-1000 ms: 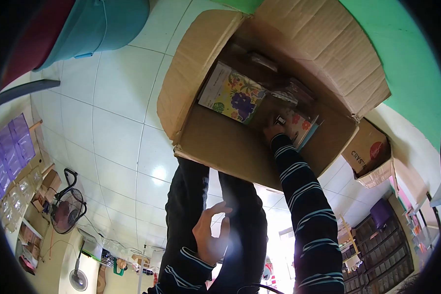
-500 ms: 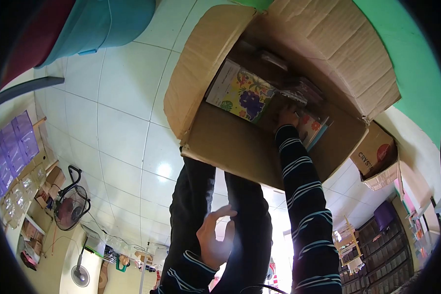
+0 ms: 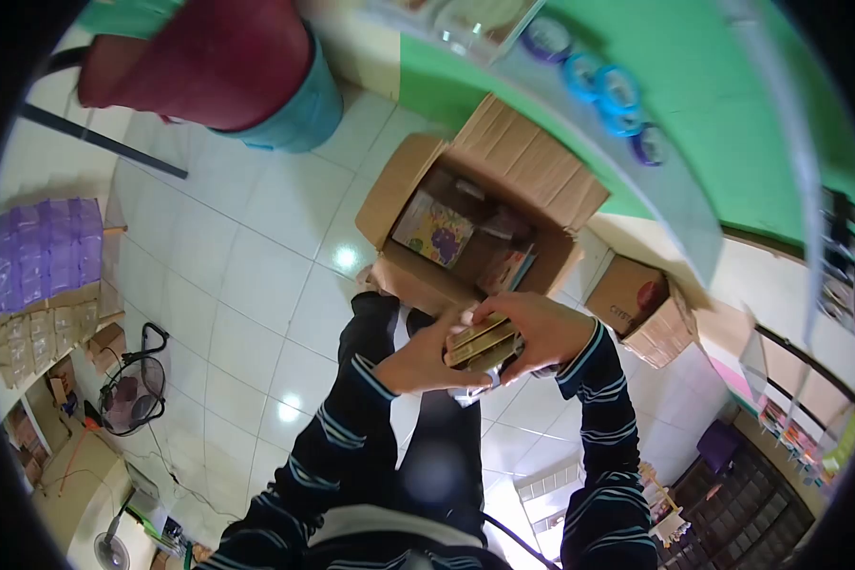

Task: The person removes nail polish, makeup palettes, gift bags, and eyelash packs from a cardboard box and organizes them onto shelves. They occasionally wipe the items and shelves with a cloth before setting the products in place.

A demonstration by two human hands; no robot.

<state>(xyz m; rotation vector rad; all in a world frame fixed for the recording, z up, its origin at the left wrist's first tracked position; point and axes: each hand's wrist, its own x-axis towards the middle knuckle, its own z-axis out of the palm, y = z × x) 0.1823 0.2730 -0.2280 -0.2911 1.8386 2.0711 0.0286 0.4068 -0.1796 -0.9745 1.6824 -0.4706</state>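
Between my two hands is a stack of small gold-coloured flat packs point(image 3: 484, 344), whose exact kind I cannot make out. My left hand point(image 3: 416, 363) is closed around its left side, and my right hand point(image 3: 549, 332) grips the right side. Just beyond them an open cardboard box point(image 3: 420, 277) stands on the floor with its flaps spread. Inside it lies a colourful booklet with a purple animal point(image 3: 434, 230). Clear plastic packets point(image 3: 503, 226) and a flowered item point(image 3: 505, 273) are also in the box.
A second cardboard box point(image 3: 627, 294) stands to the right. Rolls of blue and purple tape point(image 3: 617, 90) sit on a shelf point(image 3: 674, 204) along the green wall. Maroon and teal bins point(image 3: 299, 119) are at the upper left, and a black fan point(image 3: 133, 394) at the left.
My right hand has come out of the box, and both hands now hold the gold-coloured stack together. My view has risen and pulled back, showing the shelf and tape rolls.
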